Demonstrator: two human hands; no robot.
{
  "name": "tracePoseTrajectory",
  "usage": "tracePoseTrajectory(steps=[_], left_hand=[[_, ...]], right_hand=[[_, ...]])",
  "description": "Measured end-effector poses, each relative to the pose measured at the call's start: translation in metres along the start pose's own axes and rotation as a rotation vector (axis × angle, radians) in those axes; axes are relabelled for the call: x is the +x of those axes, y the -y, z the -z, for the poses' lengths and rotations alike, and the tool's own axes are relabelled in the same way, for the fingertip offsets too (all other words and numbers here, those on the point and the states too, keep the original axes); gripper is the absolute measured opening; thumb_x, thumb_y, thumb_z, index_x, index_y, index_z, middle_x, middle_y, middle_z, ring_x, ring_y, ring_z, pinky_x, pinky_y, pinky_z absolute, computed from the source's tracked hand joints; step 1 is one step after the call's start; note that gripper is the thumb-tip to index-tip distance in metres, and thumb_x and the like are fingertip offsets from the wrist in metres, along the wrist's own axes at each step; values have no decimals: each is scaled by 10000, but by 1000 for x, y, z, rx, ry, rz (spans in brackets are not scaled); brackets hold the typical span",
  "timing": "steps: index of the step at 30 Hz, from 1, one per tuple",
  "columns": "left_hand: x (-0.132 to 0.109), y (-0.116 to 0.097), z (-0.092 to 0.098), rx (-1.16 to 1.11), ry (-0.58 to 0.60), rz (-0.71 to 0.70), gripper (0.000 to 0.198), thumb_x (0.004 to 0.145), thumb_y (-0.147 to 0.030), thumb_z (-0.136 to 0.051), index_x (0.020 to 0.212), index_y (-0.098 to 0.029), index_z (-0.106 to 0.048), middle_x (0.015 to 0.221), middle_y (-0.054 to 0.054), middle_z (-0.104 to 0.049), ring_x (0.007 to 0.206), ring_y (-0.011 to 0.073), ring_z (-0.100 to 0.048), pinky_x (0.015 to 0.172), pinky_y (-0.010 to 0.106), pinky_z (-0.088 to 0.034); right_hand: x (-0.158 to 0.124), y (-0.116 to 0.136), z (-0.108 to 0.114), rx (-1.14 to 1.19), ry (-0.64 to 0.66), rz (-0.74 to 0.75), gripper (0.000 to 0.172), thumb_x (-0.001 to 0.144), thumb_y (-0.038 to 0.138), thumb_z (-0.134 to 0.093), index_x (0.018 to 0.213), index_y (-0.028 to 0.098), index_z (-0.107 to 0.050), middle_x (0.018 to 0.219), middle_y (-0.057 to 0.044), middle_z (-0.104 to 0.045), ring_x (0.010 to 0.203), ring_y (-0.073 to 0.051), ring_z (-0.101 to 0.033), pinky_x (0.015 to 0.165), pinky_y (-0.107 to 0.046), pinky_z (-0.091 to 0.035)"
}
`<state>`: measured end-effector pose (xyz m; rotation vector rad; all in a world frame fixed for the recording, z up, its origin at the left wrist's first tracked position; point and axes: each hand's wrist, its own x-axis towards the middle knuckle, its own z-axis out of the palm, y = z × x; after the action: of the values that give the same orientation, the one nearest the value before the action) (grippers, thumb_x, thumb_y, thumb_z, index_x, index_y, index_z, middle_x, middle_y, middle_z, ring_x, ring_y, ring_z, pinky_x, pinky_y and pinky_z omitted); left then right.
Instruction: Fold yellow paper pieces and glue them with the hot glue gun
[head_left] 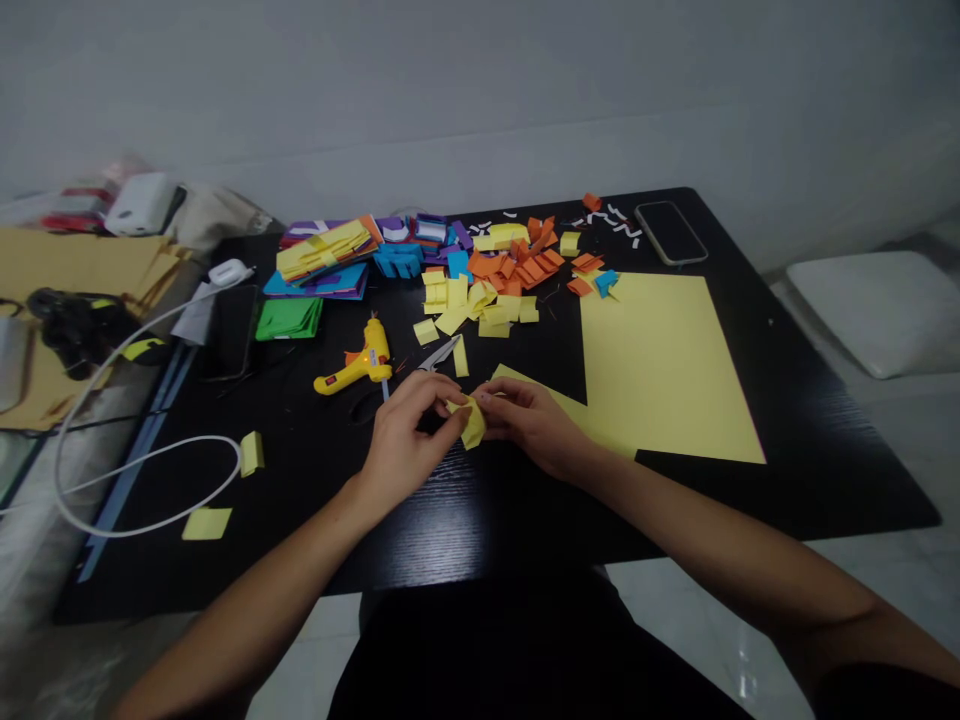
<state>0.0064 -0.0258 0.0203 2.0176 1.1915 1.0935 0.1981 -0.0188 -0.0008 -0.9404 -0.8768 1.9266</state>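
Observation:
A small folded piece of yellow paper [472,425] is pinched between both hands above the black table. My left hand [416,420] grips its left side with thumb and fingers. On the other side, my right hand [529,415] has its fingertips closed at the paper's edge. Scissors [439,354] lie just beyond my left hand, partly hidden by it. A yellow glue gun [364,362] rests on its side to the left. Large yellow paper sheets [667,365] lie to the right, one partly under my right forearm.
Yellow paper pieces [450,295] and orange folded pieces [517,265] are heaped at the back. Bundles of coloured paper [330,250] sit at the back left. A phone [670,232] lies back right; a white cable [150,450] loops at left.

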Motion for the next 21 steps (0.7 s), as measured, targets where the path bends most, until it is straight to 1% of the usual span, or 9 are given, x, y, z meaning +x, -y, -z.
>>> tracePoseTrajectory(steps=[2, 5, 9, 11, 12, 14, 16, 18, 21], left_hand=[[0, -1, -1, -6, 12, 11, 44, 939, -155, -661, 957, -190, -682, 1011, 59, -680, 785, 137, -626, 711, 272, -540], [0, -1, -2, -15, 35, 28, 43, 949, -170, -644, 956, -191, -682, 1005, 66, -685, 828, 155, -643, 705, 269, -548], [0, 0, -2, 5, 67, 28, 61, 950, -176, -636, 928, -197, -690, 951, 64, -703, 846, 177, -653, 707, 283, -547], [-1, 2, -3, 24, 59, 46, 30, 943, -194, -651, 948, -202, -680, 943, 58, -706, 818, 172, -655, 697, 281, -543], [-2, 3, -4, 22, 46, 75, 41, 936, -211, -666, 976, -204, -664, 936, 50, -702, 795, 164, -657, 683, 273, -542], [-5, 5, -6, -11, 9, 154, 162, 913, -251, -708, 1036, -209, -610, 909, 25, -686, 746, 145, -662, 655, 251, -546], [-7, 6, -8, -63, -6, 201, 243, 892, -265, -736, 1056, -215, -562, 871, -2, -676, 724, 130, -672, 653, 235, -556], [-9, 7, -9, -110, 4, 212, 259, 886, -258, -741, 1053, -218, -547, 844, -14, -680, 717, 124, -682, 669, 233, -568], [-10, 7, -9, -140, 9, 224, 237, 888, -257, -739, 1036, -218, -557, 815, -14, -689, 698, 124, -688, 659, 231, -575]], right_hand=[[1, -1, 0, -28, 0, 39, 249, 857, 407, -812, 937, 196, -708, 913, -13, -734, 798, -137, -707, 781, -302, -626], [1, 0, 0, -110, 26, 120, 248, 862, 414, -803, 961, 205, -716, 916, -10, -730, 791, -135, -695, 769, -291, -609], [0, 0, 1, -196, 48, 197, 268, 796, 329, -855, 979, 214, -697, 942, -7, -733, 850, -152, -715, 827, -320, -611], [0, 0, 2, -246, 39, 238, 249, 798, 291, -836, 982, 216, -684, 968, -13, -737, 888, -163, -724, 858, -340, -613], [0, 0, 2, -272, 32, 258, 230, 806, 272, -818, 983, 216, -681, 977, -15, -738, 899, -164, -725, 866, -344, -612], [0, -2, 3, -317, 5, 294, 189, 814, 235, -786, 972, 213, -685, 971, -17, -741, 900, -161, -725, 871, -341, -608], [1, -3, 4, -354, -40, 322, 148, 813, 230, -775, 938, 205, -699, 930, -15, -743, 873, -158, -723, 855, -330, -605], [0, -5, 3, -399, -82, 348, 124, 817, 254, -778, 909, 198, -716, 899, -23, -752, 851, -165, -726, 820, -322, -608], [-3, -6, 1, -496, -131, 388, 115, 842, 279, -769, 919, 198, -743, 908, -44, -777, 844, -182, -740, 759, -313, -618]])
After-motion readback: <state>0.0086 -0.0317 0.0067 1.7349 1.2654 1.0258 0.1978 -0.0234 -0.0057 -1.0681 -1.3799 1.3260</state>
